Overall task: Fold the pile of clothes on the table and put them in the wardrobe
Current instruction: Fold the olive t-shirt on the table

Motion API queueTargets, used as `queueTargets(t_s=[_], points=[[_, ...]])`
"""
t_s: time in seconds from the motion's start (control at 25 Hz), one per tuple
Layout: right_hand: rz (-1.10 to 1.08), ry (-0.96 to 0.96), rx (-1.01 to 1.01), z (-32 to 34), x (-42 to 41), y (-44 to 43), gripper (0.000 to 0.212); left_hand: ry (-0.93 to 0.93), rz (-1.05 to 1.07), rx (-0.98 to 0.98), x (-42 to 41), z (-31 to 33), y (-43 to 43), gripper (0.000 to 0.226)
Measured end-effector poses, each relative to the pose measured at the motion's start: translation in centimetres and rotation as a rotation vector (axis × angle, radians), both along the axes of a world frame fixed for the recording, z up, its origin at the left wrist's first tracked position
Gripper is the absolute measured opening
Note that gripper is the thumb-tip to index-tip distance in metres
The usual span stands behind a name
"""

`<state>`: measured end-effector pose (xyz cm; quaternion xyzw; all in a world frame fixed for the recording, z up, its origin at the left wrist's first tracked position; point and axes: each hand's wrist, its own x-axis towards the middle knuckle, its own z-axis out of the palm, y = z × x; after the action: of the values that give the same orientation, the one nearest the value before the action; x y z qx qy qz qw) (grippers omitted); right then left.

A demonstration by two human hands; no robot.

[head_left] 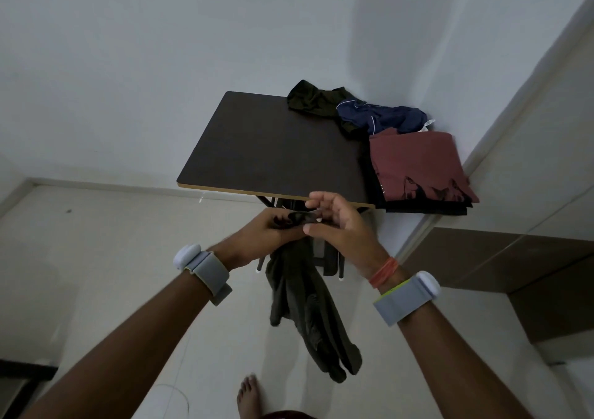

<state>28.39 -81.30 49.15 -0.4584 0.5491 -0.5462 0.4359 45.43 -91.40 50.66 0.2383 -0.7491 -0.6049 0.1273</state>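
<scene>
Head view: garment [305, 306] is gripped by left hand [263, 235], seemingly pinched by right hand [340, 222]; stack [418, 167] is folded, far crumpled pile [353, 110] remains.

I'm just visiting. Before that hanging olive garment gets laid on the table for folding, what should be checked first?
1. Left hand grips the olive garment: ok.
2. Right hand has a firm hold on it: cannot tell.
3. Bare space on the table for folding: ok.
4. Garment hangs flat and untwisted: not ok, it is bunched.
5. Navy garment and dark garment lie clear of that space: ok.
6. Folded maroon shirt lies aside at the right: ok.
</scene>
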Motion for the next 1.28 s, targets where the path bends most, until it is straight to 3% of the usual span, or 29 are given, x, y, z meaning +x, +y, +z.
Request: queueTargets(t_s=[0.12,0.24,0.36,0.48,0.6,0.68,0.84,0.92,1.04,1.2,1.28], points=[[0.216,-0.187,0.177,-2.8,-0.1,0.8,0.051,0.069,-0.009,0.079,0.3,0.0,-0.1,0.018],[0.300,-0.021,0.249,-6.0,0.0,1.1,0.041,0.075,0.002,0.141,0.8,0.3,-0.2,0.022],[0.264,0.087,0.266,-7.2,-0.3,1.1,0.034,0.060,0.025,0.159,1.4,0.6,-0.8,0.023],[0.189,0.173,0.234,-7.6,-0.4,1.3,0.011,0.047,0.065,0.141,2.5,0.6,-1.6,0.024],[-0.080,0.370,0.075,-7.9,-0.2,1.4,0.021,0.034,0.156,0.146,3.7,0.4,-2.5,0.022],[-0.243,0.473,-0.072,-6.9,0.1,1.4,0.026,-0.044,0.167,0.021,4.5,0.2,-3.0,0.020],[-0.214,0.523,-0.143,-5.0,0.2,0.6,0.019,-0.195,0.055,-0.139,4.9,-1.0,-2.6,0.009],[-0.018,0.511,-0.051,-4.6,1.1,0.4,0.020,-0.150,0.081,-0.121,4.3,-0.7,-2.1,0.008],[0.219,0.430,0.069,-5.3,3.9,-0.4,0.044,-0.047,0.056,-0.055,3.4,0.6,-1.4,0.009],[0.170,0.161,0.027,-5.6,6.2,-2.1,0.039,0.070,0.085,0.035,3.4,2.3,-0.9,0.010],[0.175,0.153,0.052,-5.8,6.1,-2.3,0.039,0.129,0.131,0.086,3.8,2.7,-0.9,0.011]])
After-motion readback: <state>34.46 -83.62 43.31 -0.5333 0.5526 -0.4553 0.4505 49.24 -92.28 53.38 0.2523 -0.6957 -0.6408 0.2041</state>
